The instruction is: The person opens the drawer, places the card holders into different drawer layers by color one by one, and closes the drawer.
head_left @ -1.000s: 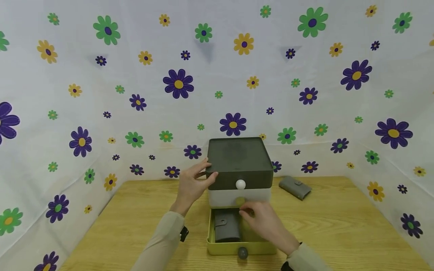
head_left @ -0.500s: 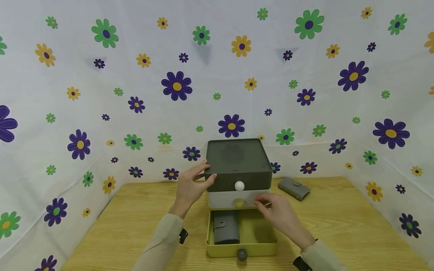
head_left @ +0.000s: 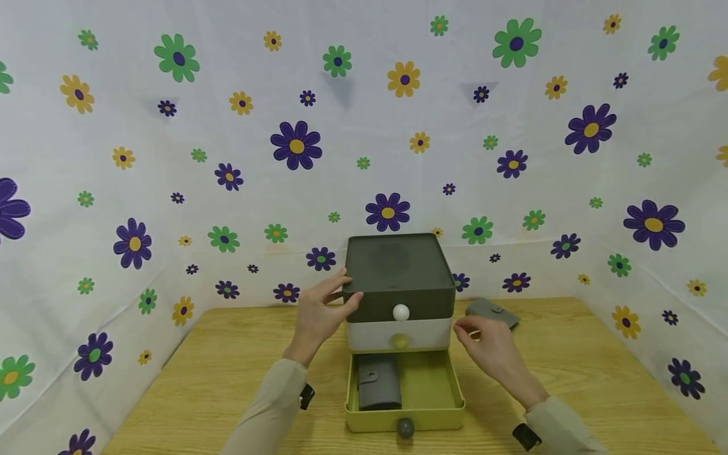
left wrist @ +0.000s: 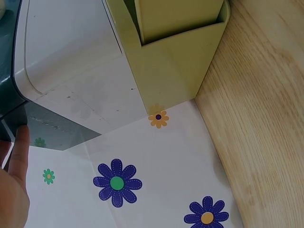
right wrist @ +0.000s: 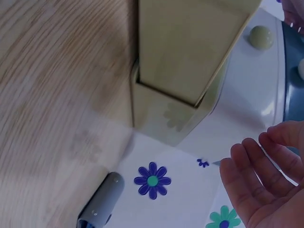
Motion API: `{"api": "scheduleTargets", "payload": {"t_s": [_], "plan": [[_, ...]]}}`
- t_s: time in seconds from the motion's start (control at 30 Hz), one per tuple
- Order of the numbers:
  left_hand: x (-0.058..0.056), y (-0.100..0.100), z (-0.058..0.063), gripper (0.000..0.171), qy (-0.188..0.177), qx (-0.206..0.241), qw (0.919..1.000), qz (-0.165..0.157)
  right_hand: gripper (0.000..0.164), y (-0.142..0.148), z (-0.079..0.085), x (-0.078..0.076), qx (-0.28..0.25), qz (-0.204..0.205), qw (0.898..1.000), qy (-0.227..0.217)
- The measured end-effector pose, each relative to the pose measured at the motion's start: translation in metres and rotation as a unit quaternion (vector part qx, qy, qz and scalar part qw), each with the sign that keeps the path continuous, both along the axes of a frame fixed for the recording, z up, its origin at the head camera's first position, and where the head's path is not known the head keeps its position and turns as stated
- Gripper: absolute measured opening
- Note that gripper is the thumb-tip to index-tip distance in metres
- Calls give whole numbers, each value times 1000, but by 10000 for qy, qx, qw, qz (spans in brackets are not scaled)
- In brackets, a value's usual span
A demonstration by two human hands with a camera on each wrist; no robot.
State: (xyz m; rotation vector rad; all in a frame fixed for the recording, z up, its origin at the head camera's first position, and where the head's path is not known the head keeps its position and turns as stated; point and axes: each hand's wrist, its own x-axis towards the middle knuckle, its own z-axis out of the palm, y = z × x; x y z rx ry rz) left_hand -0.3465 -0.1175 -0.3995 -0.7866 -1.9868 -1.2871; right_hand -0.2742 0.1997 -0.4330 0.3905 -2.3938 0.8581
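A small stacked drawer box has a dark green top tier (head_left: 398, 262), a white middle tier (head_left: 370, 335) and a yellow-green bottom drawer (head_left: 372, 421), pulled out toward me. Inside that drawer, on its left side, lies a grey snap wallet (head_left: 380, 385). My left hand (head_left: 318, 316) rests against the dark tier's left front corner, thumb at the front and a straight finger (left wrist: 20, 152) along the side. To the right of the white tier, my right hand (head_left: 497, 355) is in the air with loosely bent fingers, holding nothing.
A second grey wallet (head_left: 486, 308) lies on the wooden table (head_left: 597, 366) at the back right, partly hidden behind my right hand. White flower-patterned cloth (head_left: 239, 208) hangs at the back and both sides. A dark round knob (head_left: 405, 429) sticks out from the drawer front.
My right hand has drawn back from over the pulled-out drawer, past the white tier, to the right of the box. The left hand stays against the dark tier; the wallets stay put.
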Motion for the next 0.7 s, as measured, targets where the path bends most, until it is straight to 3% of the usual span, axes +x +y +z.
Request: {"api": "scheduleTargets", "payload": {"t_s": [0.27, 0.7], "plan": [[0, 0, 0, 34, -41, 105, 9999, -46, 10, 21, -6, -15, 319, -171, 9992, -183], [-2, -2, -2, 33, 127, -35, 9999, 1, 14, 48, -18, -45, 572, -481, 9867, -1441]]}}
